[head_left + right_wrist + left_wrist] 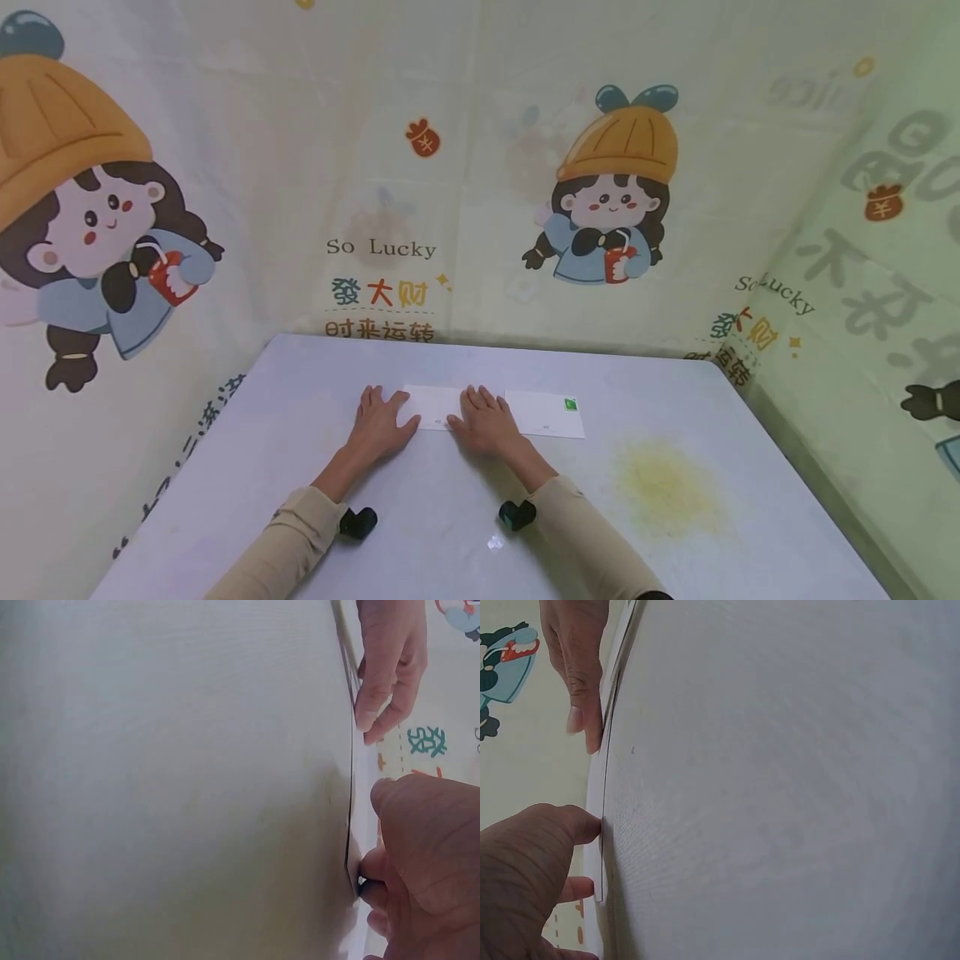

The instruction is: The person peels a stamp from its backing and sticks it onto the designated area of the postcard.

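Observation:
Two flat white envelopes lie side by side on the table. My left hand is at the left end of the left envelope, its fingers spread and the thumb touching the near edge. Across the right end of that envelope rests my right hand, fingers straight and close together, hiding that end. Just right of it, the right envelope has a green stamp in its far right corner and tiny print near its lower edge. In the left wrist view the left thumb meets the envelope's thin edge.
The white table ends at a back edge against a printed cloth wall, with more cloth to both sides. A yellowish stain marks the tabletop on the right. Black wrist cameras stick out from both beige sleeves.

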Demonstrator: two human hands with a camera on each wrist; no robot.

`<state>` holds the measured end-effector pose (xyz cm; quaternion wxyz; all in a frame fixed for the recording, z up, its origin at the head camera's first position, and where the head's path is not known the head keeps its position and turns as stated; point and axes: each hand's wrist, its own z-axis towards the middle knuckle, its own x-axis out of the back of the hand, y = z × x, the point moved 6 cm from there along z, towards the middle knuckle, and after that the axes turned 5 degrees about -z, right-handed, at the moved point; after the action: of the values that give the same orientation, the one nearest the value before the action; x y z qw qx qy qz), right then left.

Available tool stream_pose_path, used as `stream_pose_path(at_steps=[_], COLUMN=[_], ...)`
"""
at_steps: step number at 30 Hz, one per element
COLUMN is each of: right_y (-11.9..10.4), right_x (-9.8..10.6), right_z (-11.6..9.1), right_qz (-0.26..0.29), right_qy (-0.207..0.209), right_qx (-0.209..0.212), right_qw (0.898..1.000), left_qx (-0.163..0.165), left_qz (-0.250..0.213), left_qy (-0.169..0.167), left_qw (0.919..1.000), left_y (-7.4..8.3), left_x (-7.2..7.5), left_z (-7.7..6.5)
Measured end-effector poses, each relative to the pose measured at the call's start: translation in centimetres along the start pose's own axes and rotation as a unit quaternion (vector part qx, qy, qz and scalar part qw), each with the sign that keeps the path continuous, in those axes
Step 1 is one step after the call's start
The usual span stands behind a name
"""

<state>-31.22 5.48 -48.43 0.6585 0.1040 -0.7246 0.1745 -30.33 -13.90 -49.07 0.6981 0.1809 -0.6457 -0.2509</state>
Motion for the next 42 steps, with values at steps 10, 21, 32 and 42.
stream_pose_path(at_steps=[10, 21, 32, 42], right_y=[0.25, 0.44, 0.8, 0.4], right_x=[0.21, 0.43, 0.35, 0.06], right_z=[-0.42, -0.73, -0.42, -0.1], right_qz=[0.002, 0.001, 0.002, -0.014], right_qy=[-0.001, -0.005, -0.023, -0.019], right_qx=[0.0, 0.003, 0.012, 0.016], right_qw=[1.0, 1.0, 1.0, 1.0], left_qx=[0.003, 0.014, 0.01, 0.008], left_qz=[0.0, 0.001, 0.002, 0.005], left_qy=[0.001, -0.007, -0.006, -0.003], left_qw=[1.0, 0.9999, 0.9999, 1.0], left_y=[0.3, 0.2, 0.27, 0.36], left_x=[0.06, -0.32, -0.24, -0.24], left_z=[-0.22, 0.11, 0.13, 0.21])
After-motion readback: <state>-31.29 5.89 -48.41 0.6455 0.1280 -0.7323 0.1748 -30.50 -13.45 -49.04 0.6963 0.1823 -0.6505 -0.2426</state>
